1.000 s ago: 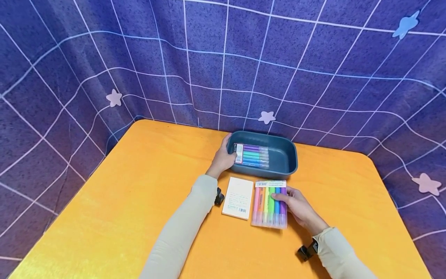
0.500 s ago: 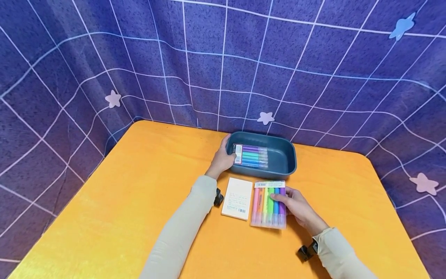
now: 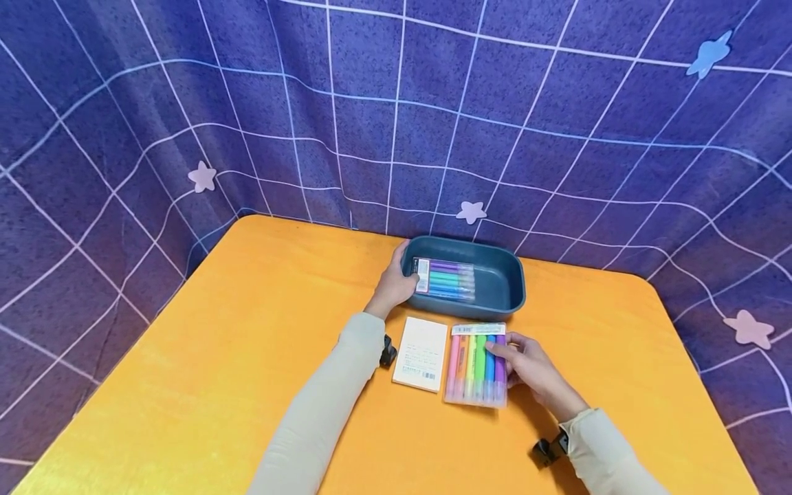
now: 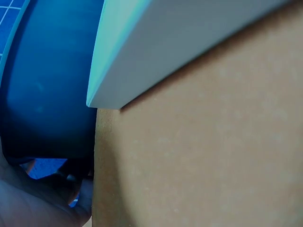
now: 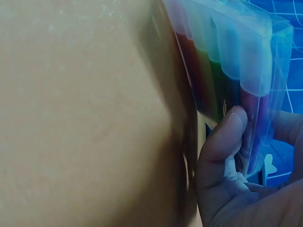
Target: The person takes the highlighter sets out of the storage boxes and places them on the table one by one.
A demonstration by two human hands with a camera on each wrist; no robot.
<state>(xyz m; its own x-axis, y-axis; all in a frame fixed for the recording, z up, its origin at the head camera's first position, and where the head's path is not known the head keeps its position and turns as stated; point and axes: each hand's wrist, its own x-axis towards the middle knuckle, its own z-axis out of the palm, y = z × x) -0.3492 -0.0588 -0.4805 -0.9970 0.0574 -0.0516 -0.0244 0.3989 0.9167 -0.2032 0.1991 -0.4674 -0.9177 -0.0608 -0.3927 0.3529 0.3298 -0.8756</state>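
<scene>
Clear plastic encases the flat pack of rainbow markers (image 3: 480, 364) that our right hand (image 3: 535, 368) pinches by one side, in front of the blue, round-cornered tub (image 3: 502, 285). Our left hand (image 3: 392, 286) grips the tub's smooth end; a slim pen pack (image 3: 450, 280) lies inside. A straight-edged white printed block (image 3: 421, 354) rests on the orange desk (image 3: 291, 282).

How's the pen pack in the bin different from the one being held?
The bin pack lies inside the bin; the held pack is in the right hand. In the head view, the bin pack lies sideways; the held pack runs up and down. The bin pack shows no orange or yellow; the held pack does. Both look partly see-through.
</scene>
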